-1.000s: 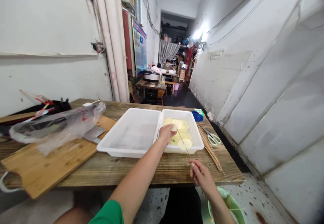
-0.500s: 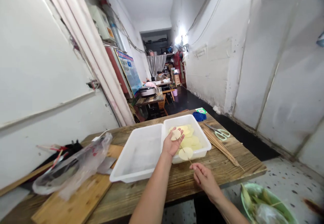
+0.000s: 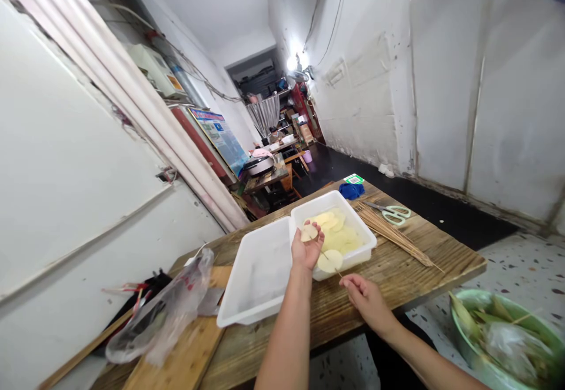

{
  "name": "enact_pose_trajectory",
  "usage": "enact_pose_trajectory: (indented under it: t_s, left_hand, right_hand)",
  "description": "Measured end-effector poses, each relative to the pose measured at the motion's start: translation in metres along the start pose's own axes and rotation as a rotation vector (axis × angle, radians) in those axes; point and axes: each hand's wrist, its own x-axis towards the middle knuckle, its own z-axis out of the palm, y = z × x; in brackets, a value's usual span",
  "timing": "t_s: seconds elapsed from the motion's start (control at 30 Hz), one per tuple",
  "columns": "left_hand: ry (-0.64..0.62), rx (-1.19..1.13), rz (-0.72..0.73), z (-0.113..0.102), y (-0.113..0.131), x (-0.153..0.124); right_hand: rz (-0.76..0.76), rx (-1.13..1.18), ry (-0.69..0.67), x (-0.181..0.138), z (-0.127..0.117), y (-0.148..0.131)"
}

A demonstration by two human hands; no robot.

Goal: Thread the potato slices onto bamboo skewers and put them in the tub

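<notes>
My left hand (image 3: pixel 306 252) is palm up above a white plastic tub (image 3: pixel 369 247), its fingers curled around a thin, pale round slice (image 3: pixel 308 233) that looks like potato. Between thumb and fingers, my right hand (image 3: pixel 362 297) pinches the near end of a thin wooden skewer (image 3: pixel 339 272). A second pale slice (image 3: pixel 330 261) is threaded on that skewer, between my two hands. The skewer's far end reaches the slice in my left hand; whether it passes through is too small to tell. Many more yellowish slices (image 3: pixel 346 239) lie in the tub.
Another white tub (image 3: pixel 260 272) stands to the left. Bare skewers (image 3: pixel 392 234) and green-handled scissors (image 3: pixel 396 215) lie right of the tubs, a blue cloth (image 3: pixel 351 190) behind. A plastic bag (image 3: pixel 176 307) rests on a board at left. A green basin (image 3: pixel 503 331) stands on the floor.
The head view has tilted, so the table and tubs appear shifted and rotated. Both hands keep nearly the same hold on the slice and the skewer.
</notes>
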Motion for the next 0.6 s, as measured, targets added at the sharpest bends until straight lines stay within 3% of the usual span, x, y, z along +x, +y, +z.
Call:
enact_pose_trajectory:
  t_s: [0.13,0.3,0.47,0.6]
  left_hand:
    - [-0.035,0.073,0.048,0.0014,0.0001,-0.0013]
    - [0.013,0.155,0.107,0.0028,-0.0015,-0.0019]
    - [0.012,0.11,0.084,0.0018,-0.0016,-0.0016]
    - [0.109,0.103,0.037,0.0006,-0.0021,-0.0017]
  right_hand:
    - [-0.064,-0.118,0.047,0.001,0.001,-0.0044]
    - [-0.09,-0.163,0.084,0.003,0.0037,-0.008]
    - [-0.13,-0.208,0.101,0.0056,0.0052,-0.0081]
    - [-0.134,-0.238,0.096,0.0069,0.0041,-0.0067]
